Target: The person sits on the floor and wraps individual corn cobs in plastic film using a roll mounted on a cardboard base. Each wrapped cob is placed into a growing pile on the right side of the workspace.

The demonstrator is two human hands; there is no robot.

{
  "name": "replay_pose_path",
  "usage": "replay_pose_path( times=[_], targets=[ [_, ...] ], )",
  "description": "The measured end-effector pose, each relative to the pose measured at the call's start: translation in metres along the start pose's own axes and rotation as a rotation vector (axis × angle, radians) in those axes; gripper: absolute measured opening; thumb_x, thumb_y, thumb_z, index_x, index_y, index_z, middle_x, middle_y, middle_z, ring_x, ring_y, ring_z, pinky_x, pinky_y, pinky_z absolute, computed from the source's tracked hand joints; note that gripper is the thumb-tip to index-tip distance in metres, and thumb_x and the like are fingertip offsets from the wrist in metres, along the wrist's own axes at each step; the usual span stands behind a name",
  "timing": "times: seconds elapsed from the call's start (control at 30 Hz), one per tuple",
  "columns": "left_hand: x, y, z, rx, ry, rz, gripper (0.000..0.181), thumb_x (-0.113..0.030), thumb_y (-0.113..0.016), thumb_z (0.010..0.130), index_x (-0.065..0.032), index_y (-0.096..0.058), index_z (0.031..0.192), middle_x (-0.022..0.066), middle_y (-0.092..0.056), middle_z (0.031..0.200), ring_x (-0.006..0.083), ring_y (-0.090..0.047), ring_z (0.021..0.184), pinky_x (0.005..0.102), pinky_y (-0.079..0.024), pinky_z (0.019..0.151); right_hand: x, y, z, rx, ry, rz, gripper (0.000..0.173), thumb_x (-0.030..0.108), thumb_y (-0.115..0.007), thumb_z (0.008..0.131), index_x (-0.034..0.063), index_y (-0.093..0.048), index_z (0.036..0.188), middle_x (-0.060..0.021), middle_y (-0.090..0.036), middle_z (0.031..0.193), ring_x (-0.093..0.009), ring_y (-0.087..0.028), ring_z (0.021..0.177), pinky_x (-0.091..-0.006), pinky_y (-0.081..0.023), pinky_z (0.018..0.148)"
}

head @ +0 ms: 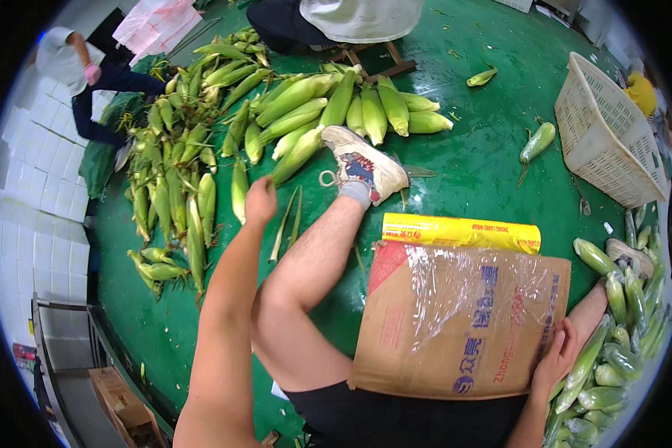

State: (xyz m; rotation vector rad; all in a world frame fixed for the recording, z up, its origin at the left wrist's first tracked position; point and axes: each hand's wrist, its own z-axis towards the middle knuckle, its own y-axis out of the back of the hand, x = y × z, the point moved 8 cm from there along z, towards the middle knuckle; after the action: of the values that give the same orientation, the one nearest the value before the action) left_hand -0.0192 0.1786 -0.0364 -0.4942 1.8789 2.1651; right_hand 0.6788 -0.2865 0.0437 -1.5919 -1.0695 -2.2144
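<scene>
My left hand grips the tip of an unwrapped ear of corn in its green husk, whose pale stalk end lies near my shoe. A flat cardboard box rests across my lap, with clear plastic film spread over part of its top. Along its far edge lies a yellow roll of wrap. My right hand is at the box's right edge, fingers slightly curled and apart, with nothing seen in it. Beside that hand, film-wrapped ears of corn are piled.
Husked-on corn is heaped ahead and at left. A white plastic basket stands tilted at right, near a wrapped ear. One person sits ahead on a wooden stool; another stands at far left. A metal frame is lower left.
</scene>
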Motion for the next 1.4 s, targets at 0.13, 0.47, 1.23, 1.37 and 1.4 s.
replay_pose_path(
  times=[0.13,0.47,1.23,1.37,1.4],
  targets=[
    [0.046,-0.039,0.068,-0.008,0.115,0.126,0.084,-0.02,-0.076,0.081,-0.0025,-0.039,0.155,0.0231,-0.054,0.149,0.042,-0.05,0.138,0.0449,-0.041,0.116,-0.001,-0.005,-0.006,-0.086,-0.067,0.13,0.027,0.018,-0.05,0.111,-0.002,-0.06,0.125,-0.0085,-0.065,0.107,-0.015,-0.057,0.094,-0.0303,-0.047,0.089],
    [-0.014,0.008,0.055,-0.227,-0.041,0.087,0.081,-0.028,-0.077,0.084,-0.0076,-0.041,0.154,0.0217,-0.052,0.15,0.0374,-0.054,0.133,0.0469,-0.044,0.108,0.06,-0.025,0.008,0.502,0.401,-0.101,0.068,0.017,-0.082,0.086,0.0062,-0.052,0.146,-0.0122,-0.057,0.121,-0.021,-0.055,0.107,-0.0358,-0.047,0.096],
    [-0.434,0.039,-0.307,0.348,-0.925,0.073,0.06,-0.025,-0.081,0.07,-0.006,-0.067,0.125,0.0245,-0.058,0.127,0.0464,-0.055,0.121,0.0562,-0.044,0.104,0.142,-0.151,0.014,0.882,0.929,-0.629,0.095,0.051,-0.086,0.071,0.0038,-0.05,0.145,-0.0144,-0.054,0.137,-0.037,-0.05,0.129,-0.0499,-0.046,0.105],
    [-0.405,0.062,-0.359,-0.011,-1.169,-0.014,0.052,-0.032,-0.081,0.09,-0.0004,-0.061,0.126,0.0164,-0.066,0.117,0.0301,-0.067,0.1,0.0453,-0.058,0.091,0.092,-0.125,0.029,0.849,0.843,-0.516,0.09,0.043,-0.087,0.073,0.0123,-0.049,0.148,-0.0145,-0.056,0.134,-0.035,-0.052,0.126,-0.0489,-0.046,0.104],
    [-0.37,0.059,-0.345,0.058,-0.954,-0.004,0.049,-0.028,-0.081,0.083,-0.0041,-0.067,0.124,0.0197,-0.061,0.131,0.0386,-0.058,0.116,0.0508,-0.048,0.102,0.104,-0.127,0.024,0.848,0.861,-0.444,0.088,0.041,-0.087,0.073,0.0141,-0.05,0.149,-0.0146,-0.056,0.133,-0.035,-0.052,0.126,-0.049,-0.046,0.105]
  ],
)
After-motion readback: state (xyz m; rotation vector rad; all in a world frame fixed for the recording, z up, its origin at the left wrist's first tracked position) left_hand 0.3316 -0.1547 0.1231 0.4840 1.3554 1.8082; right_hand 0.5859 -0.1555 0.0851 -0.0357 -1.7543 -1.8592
